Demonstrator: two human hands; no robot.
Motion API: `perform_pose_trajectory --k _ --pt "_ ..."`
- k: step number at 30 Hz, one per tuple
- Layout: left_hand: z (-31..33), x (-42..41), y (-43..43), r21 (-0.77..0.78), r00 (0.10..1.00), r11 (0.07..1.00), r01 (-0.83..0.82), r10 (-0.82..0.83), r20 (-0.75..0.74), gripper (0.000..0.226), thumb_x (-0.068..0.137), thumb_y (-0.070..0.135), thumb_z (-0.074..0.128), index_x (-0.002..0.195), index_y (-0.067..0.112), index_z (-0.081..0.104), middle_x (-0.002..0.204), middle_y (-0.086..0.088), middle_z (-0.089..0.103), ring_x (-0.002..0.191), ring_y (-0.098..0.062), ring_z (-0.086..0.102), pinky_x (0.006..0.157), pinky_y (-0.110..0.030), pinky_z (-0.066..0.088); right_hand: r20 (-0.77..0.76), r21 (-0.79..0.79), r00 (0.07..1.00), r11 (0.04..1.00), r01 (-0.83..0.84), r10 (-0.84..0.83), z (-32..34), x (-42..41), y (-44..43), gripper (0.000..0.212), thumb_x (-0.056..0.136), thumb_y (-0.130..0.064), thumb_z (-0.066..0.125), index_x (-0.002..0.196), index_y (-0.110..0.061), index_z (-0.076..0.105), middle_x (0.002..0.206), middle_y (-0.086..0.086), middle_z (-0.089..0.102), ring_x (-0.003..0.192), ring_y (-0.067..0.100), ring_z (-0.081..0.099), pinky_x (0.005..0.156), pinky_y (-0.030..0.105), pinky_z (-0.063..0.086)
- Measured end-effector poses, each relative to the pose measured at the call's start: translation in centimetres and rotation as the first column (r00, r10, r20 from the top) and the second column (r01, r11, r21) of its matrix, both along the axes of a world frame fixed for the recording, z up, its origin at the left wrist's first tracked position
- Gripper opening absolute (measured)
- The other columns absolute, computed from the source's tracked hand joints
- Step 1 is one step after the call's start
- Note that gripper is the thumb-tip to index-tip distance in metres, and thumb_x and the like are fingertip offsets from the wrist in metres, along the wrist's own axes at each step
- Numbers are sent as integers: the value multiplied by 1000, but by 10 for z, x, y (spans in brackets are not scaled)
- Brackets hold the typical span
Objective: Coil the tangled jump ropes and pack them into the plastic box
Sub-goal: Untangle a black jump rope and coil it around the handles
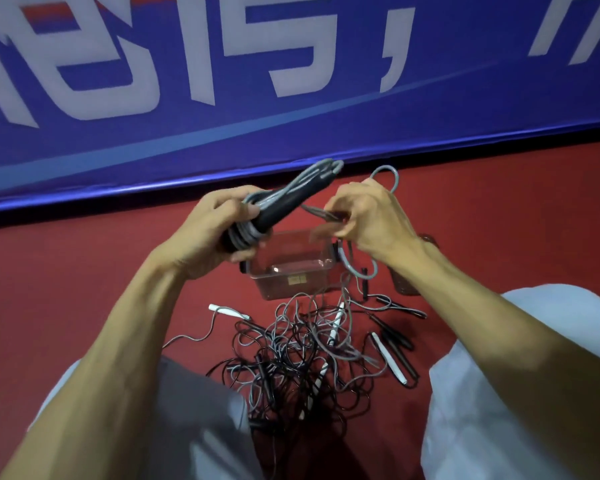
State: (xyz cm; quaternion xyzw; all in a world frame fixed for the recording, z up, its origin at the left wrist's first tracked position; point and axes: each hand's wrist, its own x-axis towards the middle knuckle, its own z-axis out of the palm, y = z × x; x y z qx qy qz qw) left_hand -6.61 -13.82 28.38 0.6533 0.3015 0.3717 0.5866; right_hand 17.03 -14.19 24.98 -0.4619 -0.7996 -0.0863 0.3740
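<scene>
At frame centre, the left grip is clenched round a bundle: smooth black tapered handles wound with round grey cord. Just right of it, the right grip pinches the loose cord, which arcs above the knuckles and hangs past the box's right edge. The box, clear, glossy and rectangular, sits open on the matte red floor directly under both grips. Below it sprawls a tangle of thin black and grey cords with white and black handles, hemmed between the knees. A blue banner borders the floor above.
</scene>
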Motion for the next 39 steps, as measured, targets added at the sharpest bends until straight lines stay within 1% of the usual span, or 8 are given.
perform_pose_trajectory --k 6,8,12,15,19,26,31,39 --pt "0 12 -2 6 975 976 -218 218 -47 39 93 6 39 117 26 62 66 -14 56 40 -18 40 47 -24 15 -63 -368 998 929 -43 21 -12 -21 -8 29 74 -36 81 86 -11 71 68 -3 63 62 10 57 65 26 48" --pt "-4 16 -1 86 943 945 -315 322 -86 34 97 5 39 106 22 67 70 -12 57 44 -17 45 41 -17 27 -105 -502 994 863 -64 13 -13 -26 -9 24 73 -31 83 84 -14 70 60 -8 58 50 -2 50 54 14 41" --pt "-19 22 11 187 855 864 -468 496 -151 11 83 26 58 84 16 60 65 -3 60 44 -14 44 43 -22 34 -218 -691 975 697 -190 49 -12 -28 -11 21 72 -18 85 84 -17 68 63 -5 69 55 2 65 60 20 53" --pt "-26 22 18 243 801 810 -534 577 -159 22 72 41 61 83 24 52 67 -1 59 49 -19 48 48 -30 37 -268 -752 961 611 -249 63 -12 -27 -13 18 80 -11 78 90 -15 64 68 1 73 63 13 71 67 32 59" --pt "-32 19 24 359 750 770 -528 621 -229 18 81 34 67 85 28 50 69 2 58 54 -23 51 53 -36 42 -196 -806 973 545 -230 121 -6 -24 -16 8 99 -11 51 103 -16 56 74 6 73 57 12 62 54 25 47" --pt "-27 8 22 535 697 824 -188 495 -518 29 86 30 72 108 27 54 61 7 57 48 -11 50 52 -22 43 32 -666 988 740 -92 152 12 -10 -18 16 102 -20 46 105 -20 61 60 -3 57 52 15 50 59 36 45" --pt "-30 9 20 470 615 880 66 335 -714 37 85 20 72 119 21 57 74 3 63 47 1 54 48 -10 40 156 -459 978 887 -52 138 16 -8 -21 15 97 -31 55 94 -22 67 68 0 62 62 19 55 68 40 48" --pt "-25 19 9 500 541 852 157 349 -765 16 77 19 70 88 21 59 63 8 59 54 -5 53 48 -12 37 70 25 997 999 -29 27 15 -6 -11 31 80 -40 66 67 -13 73 60 -2 64 61 18 51 68 31 34"
